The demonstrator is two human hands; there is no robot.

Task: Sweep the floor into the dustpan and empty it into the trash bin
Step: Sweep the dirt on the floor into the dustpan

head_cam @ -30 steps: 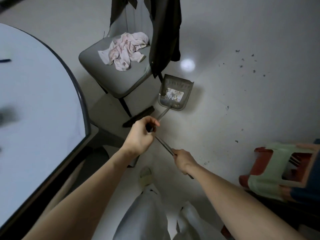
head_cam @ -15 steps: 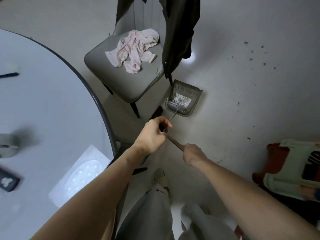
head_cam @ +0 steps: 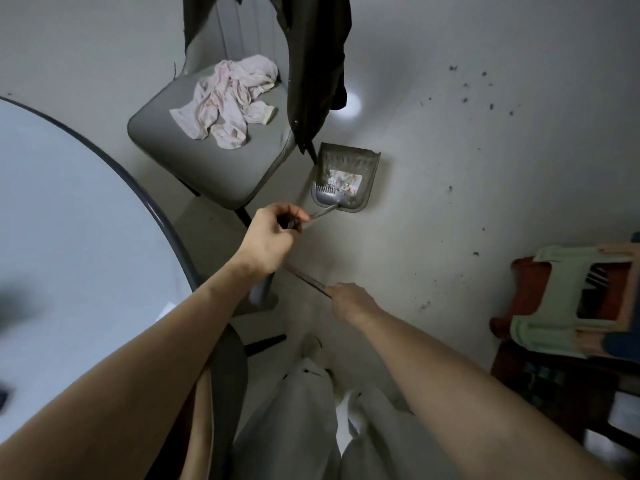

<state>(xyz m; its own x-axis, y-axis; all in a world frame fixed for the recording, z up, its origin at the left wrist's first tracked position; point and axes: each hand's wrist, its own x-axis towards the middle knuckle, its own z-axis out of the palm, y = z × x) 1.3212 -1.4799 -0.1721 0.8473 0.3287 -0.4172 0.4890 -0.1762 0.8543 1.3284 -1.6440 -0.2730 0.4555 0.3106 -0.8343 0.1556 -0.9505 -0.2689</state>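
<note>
A grey long-handled dustpan point(head_cam: 346, 183) sits on the pale floor beside the chair's front corner, with light scraps lying inside it. My left hand point(head_cam: 272, 237) grips the dark end of its metal handle. My right hand point(head_cam: 349, 299) holds a thin broom stick point(head_cam: 306, 280) that runs up and left behind my left wrist. The broom's head is hidden. Dark dirt specks point(head_cam: 465, 95) are scattered on the floor at the upper right, and another speck point(head_cam: 476, 253) lies nearer.
A grey chair point(head_cam: 166, 140) stands close to the dustpan, with a pink cloth point(head_cam: 228, 102) on its seat and a dark garment point(head_cam: 311, 64) hanging over its back. A round table point(head_cam: 69, 220) fills the left. Stacked plastic stools point(head_cam: 568, 299) stand at the right.
The view has shifted, so the table edge and chair now sit further right. The dark broom head seen under the chair a second ago is out of sight. Both hands keep their holds.
</note>
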